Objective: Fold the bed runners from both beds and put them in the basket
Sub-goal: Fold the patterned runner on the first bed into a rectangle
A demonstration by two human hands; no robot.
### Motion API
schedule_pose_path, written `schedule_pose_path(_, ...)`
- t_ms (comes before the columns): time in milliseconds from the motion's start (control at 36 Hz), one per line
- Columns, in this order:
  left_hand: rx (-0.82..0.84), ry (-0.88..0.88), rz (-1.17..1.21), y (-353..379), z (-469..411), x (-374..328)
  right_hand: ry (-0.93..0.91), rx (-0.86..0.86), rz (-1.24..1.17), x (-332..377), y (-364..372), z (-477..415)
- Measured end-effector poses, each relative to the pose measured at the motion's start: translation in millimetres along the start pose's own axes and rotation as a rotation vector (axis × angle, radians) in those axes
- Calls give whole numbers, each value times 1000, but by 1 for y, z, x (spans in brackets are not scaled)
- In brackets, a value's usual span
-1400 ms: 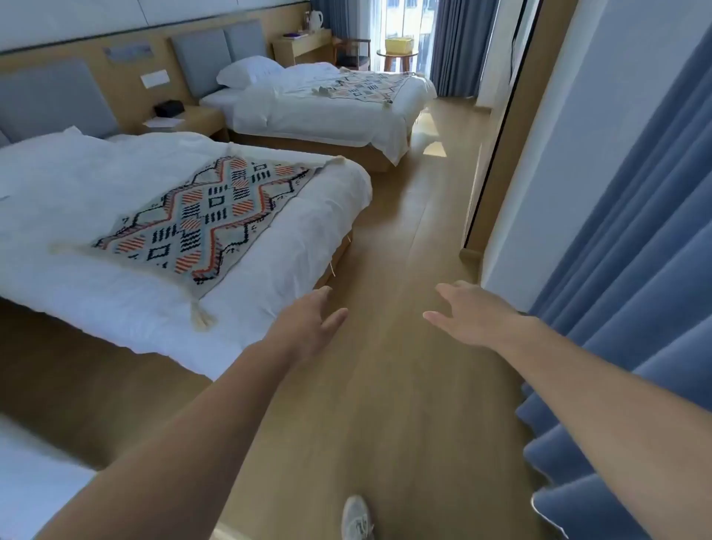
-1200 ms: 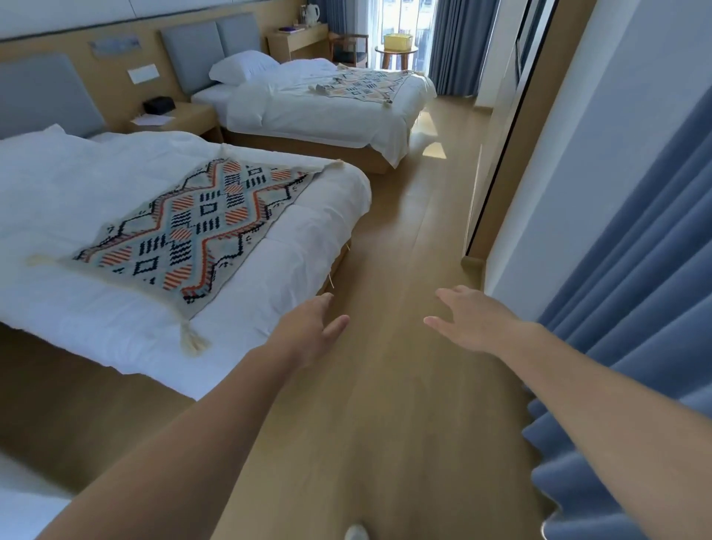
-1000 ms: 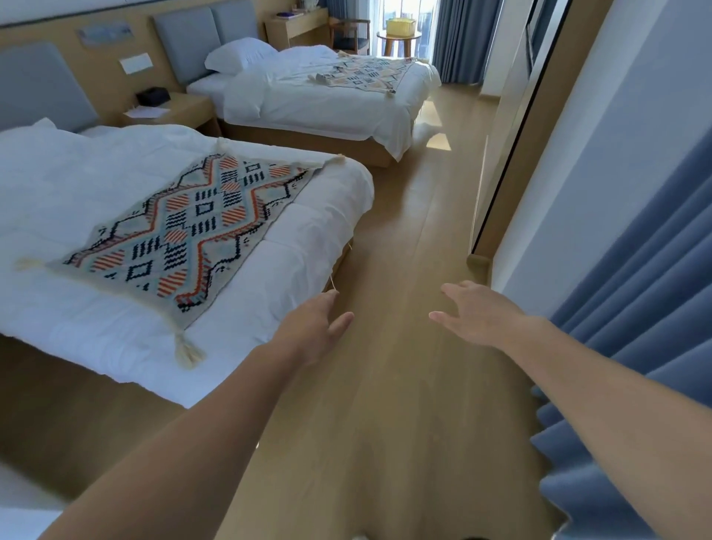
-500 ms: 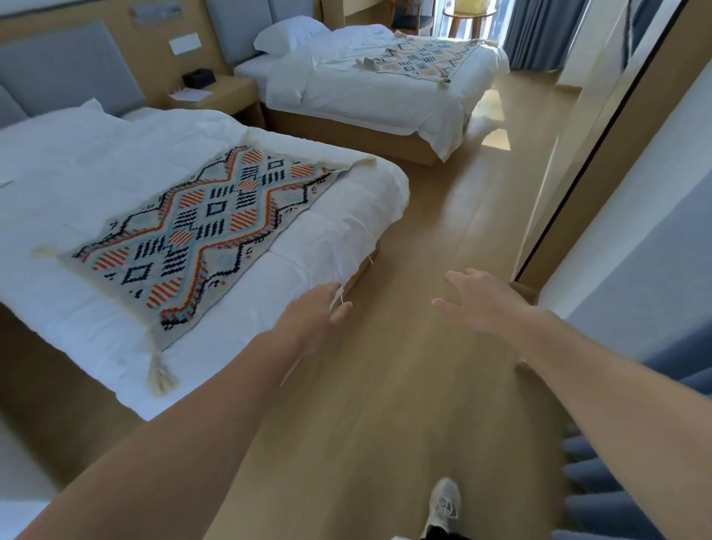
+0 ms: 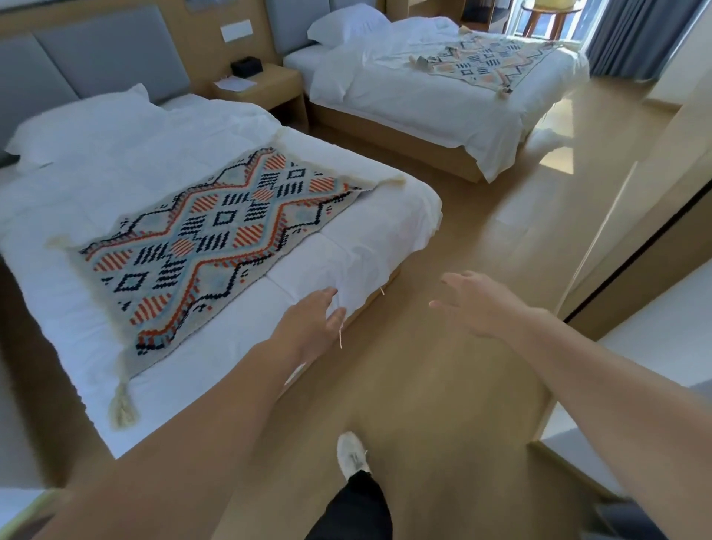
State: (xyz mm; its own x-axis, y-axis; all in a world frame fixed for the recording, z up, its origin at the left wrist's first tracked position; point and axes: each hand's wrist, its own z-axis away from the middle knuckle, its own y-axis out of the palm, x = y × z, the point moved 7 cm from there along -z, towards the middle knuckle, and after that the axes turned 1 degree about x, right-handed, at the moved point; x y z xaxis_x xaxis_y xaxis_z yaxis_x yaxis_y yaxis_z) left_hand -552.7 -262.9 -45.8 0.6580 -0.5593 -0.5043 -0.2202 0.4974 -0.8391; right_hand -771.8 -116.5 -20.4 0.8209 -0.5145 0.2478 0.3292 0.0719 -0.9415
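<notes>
A patterned bed runner (image 5: 215, 246) with orange, blue and black diamonds and corner tassels lies flat across the near bed (image 5: 366, 239). A second, similar runner (image 5: 489, 63) lies rumpled on the far bed (image 5: 408, 100). My left hand (image 5: 314, 322) is open, over the near bed's foot corner, right of the near runner and apart from it. My right hand (image 5: 476, 304) is open above the wooden floor, empty. A yellow basket (image 5: 553, 3) is barely visible on a small round table at the top edge.
A wooden nightstand (image 5: 266, 90) with a black box and a paper stands between the beds. Wooden floor aisle (image 5: 481, 239) runs along the beds' feet. A wall and dark-edged panel (image 5: 635, 246) stand on the right; blue curtains (image 5: 639, 34) hang at the far end. My white shoe (image 5: 351, 455) steps forward.
I have walked forward along the aisle; the near bed and its runner are closer and larger. My left hand now reaches over the bed's foot corner. Both hands stay open and empty.
</notes>
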Motion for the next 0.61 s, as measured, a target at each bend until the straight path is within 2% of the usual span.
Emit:
schedule_pose_path(194, -23, -7, 19, -14, -97, 8, -36, -6, 27, -2, -19, -95)
schedule_pose_path(333, 7, -14, 29, -26, -170, 19, -9, 53, 9, -3, -28, -165)
schedule_pose_path(611, -9, -43, 59, -53, -270, 42, -39, 70, 40, -1, -55, -280)
